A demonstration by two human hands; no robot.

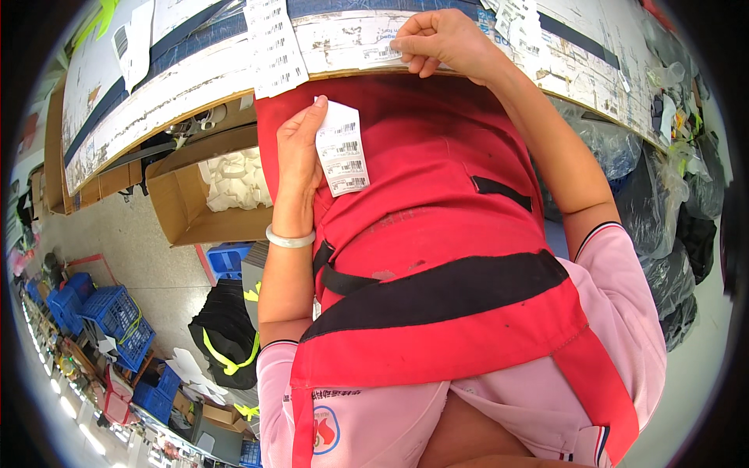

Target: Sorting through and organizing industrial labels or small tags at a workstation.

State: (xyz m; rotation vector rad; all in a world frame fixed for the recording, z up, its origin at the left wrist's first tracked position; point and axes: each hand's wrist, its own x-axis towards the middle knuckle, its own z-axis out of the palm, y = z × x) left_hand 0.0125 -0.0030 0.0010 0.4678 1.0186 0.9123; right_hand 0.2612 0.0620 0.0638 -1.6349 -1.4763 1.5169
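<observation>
My left hand (296,152) is closed on a short strip of white barcode labels (342,148), which hangs in front of my red apron (437,187). Over the table's near edge, my right hand (451,45) pinches the right end of a small white barcode label (378,54). That label lies at the worn white tabletop (335,54); whether it is stuck down I cannot tell. Between the two hands and further left, a longer strip of labels (275,47) drapes toward the edge. More label strips (519,25) rest beyond my right wrist.
Under the table at left stands an open cardboard box (175,199) with white pieces inside. Blue crates (121,320) and black items with yellow trim (226,335) are on the left. Clear and dark plastic bags (655,210) pile up at right. Another white strip (139,47) lies far left.
</observation>
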